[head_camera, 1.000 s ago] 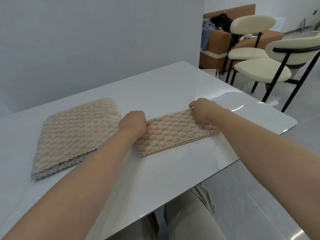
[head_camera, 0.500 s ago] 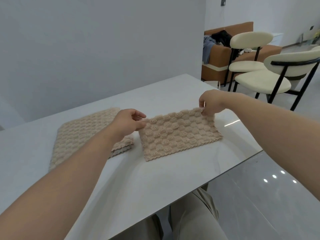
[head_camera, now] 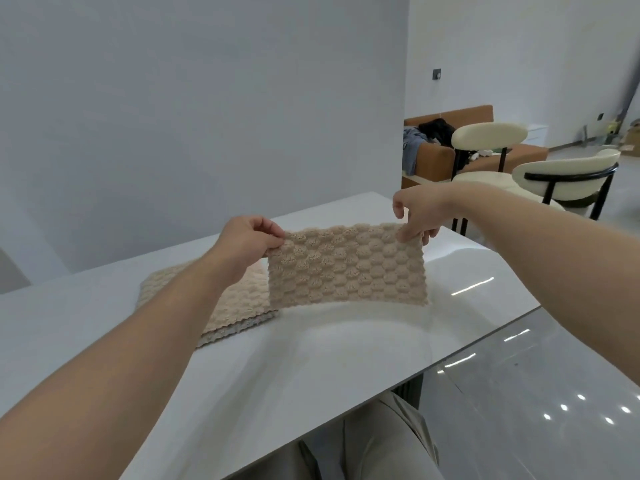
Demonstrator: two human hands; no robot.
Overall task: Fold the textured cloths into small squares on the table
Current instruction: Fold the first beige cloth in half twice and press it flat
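A folded beige textured cloth [head_camera: 346, 268] hangs in the air above the white table [head_camera: 311, 368], its lower edge clear of the surface. My left hand [head_camera: 247, 242] pinches its top left corner. My right hand [head_camera: 417, 213] pinches the top right corner. A second beige textured cloth [head_camera: 239, 306] lies folded flat on the table behind and left of the held one, partly hidden by my left forearm.
The table's near edge runs diagonally at lower right, with glossy grey floor beyond it. Two cream chairs [head_camera: 568, 174] with black frames stand past the table's right end. A brown sofa [head_camera: 446, 147] with clothes on it sits further back.
Both hands have lifted the smaller cloth off the table by its top corners; it now hangs upright. The view has tilted upward.
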